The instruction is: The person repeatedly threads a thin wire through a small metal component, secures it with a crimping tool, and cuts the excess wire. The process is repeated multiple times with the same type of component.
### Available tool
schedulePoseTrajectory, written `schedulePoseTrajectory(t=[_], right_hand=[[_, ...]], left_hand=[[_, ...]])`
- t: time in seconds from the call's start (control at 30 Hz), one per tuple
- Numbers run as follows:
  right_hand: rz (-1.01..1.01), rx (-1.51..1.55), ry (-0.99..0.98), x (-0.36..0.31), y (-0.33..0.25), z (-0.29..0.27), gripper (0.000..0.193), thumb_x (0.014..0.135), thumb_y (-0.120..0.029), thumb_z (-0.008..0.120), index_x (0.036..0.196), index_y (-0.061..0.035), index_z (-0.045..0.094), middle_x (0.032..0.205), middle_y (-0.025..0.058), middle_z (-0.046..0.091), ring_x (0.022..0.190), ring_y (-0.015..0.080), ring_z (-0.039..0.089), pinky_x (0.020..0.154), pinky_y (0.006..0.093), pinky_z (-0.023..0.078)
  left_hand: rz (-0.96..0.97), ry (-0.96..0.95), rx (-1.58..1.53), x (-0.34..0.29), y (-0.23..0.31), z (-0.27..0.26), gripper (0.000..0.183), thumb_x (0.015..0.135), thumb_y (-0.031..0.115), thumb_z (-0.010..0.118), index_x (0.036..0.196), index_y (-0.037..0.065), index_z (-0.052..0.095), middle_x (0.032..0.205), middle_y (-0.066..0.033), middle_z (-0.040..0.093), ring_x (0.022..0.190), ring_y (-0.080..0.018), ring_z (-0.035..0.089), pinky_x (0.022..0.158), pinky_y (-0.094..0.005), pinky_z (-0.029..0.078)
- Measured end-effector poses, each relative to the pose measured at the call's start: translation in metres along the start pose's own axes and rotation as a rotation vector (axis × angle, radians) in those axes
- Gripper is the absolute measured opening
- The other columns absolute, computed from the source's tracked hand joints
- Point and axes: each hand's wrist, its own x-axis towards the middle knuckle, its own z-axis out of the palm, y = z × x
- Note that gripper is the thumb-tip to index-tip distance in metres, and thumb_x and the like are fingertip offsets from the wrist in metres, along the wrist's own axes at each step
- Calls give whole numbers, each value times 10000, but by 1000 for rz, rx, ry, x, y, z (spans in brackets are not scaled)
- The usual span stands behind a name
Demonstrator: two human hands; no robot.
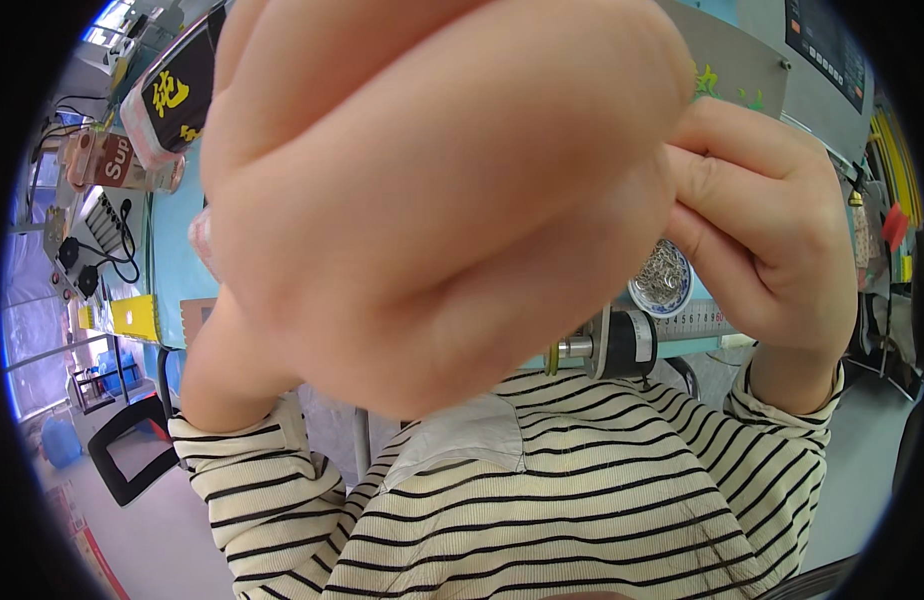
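My left hand [432, 210] fills the middle of the head view, very close up, its fingers curled closed. My right hand [772, 220] is just to the right of it, thumb and fingers pinched together, with the tips reaching in behind the left hand's edge. Whatever the two hands hold is hidden behind the left hand. Below the right hand's fingertips stands a blue-and-white bowl [689, 292] with many small silvery metal pieces [661, 272] in it.
A steel ruler [697, 321] and a black cylindrical device [627, 343] with a metal shaft lie at the table's near edge. Far left are a labelled jar [117, 160], a black box with yellow characters [172, 95] and a yellow block [135, 317]. A screened machine [827, 50] stands far right.
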Motion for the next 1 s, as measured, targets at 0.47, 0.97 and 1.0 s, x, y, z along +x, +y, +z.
schedulePoseTrajectory(t=[0.47,0.97,1.0], right_hand=[[-44,-92,-29,5,0,3,204,663,-38,694,847,41,657,793,121,624,616,277,578,527,332,434],[547,324,180,-12,3,-19,385,982,-195,428,1226,60,583,886,11,534,586,39,391,521,183,285],[608,500,237,-13,3,-19,431,1010,-241,378,1255,63,561,877,1,522,566,26,355,500,180,260]], left_hand=[[-13,-29,-44,-5,-6,-2,341,544,75,843,842,42,680,821,-74,600,731,-234,570,643,-320,480],[-877,-172,189,-2,-25,-38,231,794,75,776,972,-3,650,872,-22,619,766,-129,565,704,-320,465],[-733,-32,12,-3,-26,-33,277,785,79,783,1010,6,638,918,-19,628,804,-130,575,755,-323,468]])
